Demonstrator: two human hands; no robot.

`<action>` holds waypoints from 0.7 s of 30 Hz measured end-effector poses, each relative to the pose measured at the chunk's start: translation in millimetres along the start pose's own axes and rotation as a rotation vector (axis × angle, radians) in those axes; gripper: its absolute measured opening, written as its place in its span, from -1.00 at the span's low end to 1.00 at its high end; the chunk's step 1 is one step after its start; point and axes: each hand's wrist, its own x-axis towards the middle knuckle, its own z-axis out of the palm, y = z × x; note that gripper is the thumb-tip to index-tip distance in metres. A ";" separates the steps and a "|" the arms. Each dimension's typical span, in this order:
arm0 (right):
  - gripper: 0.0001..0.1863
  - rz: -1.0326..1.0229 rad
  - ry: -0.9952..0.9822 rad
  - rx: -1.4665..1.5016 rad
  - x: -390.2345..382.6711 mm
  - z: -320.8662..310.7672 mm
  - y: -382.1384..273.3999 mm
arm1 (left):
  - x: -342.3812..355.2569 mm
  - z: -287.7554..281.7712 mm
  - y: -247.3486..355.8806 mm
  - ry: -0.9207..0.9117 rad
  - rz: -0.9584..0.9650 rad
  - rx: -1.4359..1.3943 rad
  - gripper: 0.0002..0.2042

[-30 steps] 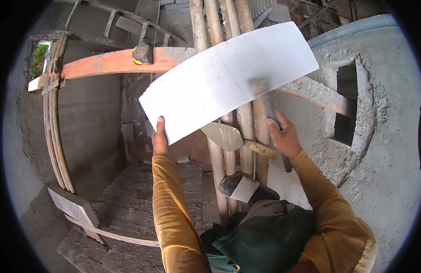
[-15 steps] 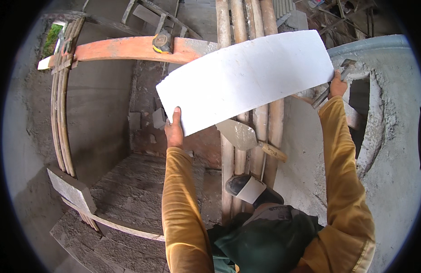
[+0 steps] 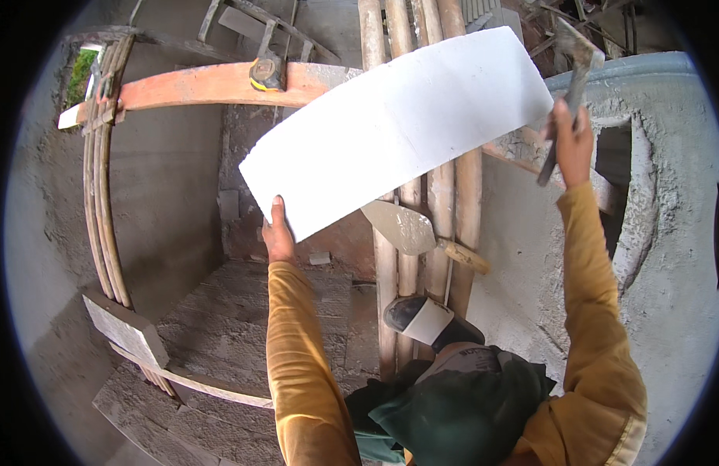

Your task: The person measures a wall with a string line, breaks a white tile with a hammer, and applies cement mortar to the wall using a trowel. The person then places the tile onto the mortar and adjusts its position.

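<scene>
A bright white lightweight block [image 3: 398, 128] is held up in front of me, tilted with its right end higher. My left hand [image 3: 278, 233] is closed on its lower left corner, thumb over the face. My right hand [image 3: 573, 144] grips the handle of a brick hammer [image 3: 581, 58] with a flat, blade-like head, raised just beyond the block's right end. Below the block, a trowel [image 3: 410, 229] with a wooden handle and a mortar-stained blade rests across bamboo poles [image 3: 470, 210].
An orange-stained plank [image 3: 196, 85] spans the far side, carrying a tape measure [image 3: 268, 74]. A grey block [image 3: 125, 328] rests on the scaffold at left. Beneath my booted foot [image 3: 421, 318] run the poles. A rough wall opening [image 3: 614, 167] lies right, and a deep drop left.
My right hand has come off the block's right end and swung the hammer upright. The block has shifted left, its left end dipping slightly, with my left hand still on it.
</scene>
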 end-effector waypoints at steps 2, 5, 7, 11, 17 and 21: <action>-0.64 0.267 -0.192 -0.106 -52.0 20.3 -33.6 | -3.5 1.4 3.0 -0.013 -0.001 -0.011 -0.13; -0.62 0.343 -0.377 -0.035 -95.3 79.2 -68.0 | -5.8 1.9 5.0 -0.023 0.004 -0.035 -0.16; -0.61 0.437 -0.453 0.107 -99.5 103.4 -82.1 | -4.7 1.1 4.2 -0.011 -0.004 -0.017 -0.15; -0.62 0.098 -0.311 0.264 -82.4 118.7 -100.0 | 1.1 -0.8 0.0 0.029 -0.001 0.017 -0.09; -0.51 0.091 -0.293 -0.329 -80.6 153.2 -93.8 | 0.3 0.5 4.1 0.008 -0.019 0.037 -0.12; -0.48 0.285 -0.366 -0.038 -92.2 143.0 -78.3 | -2.1 -0.2 5.9 -0.030 -0.027 0.032 -0.13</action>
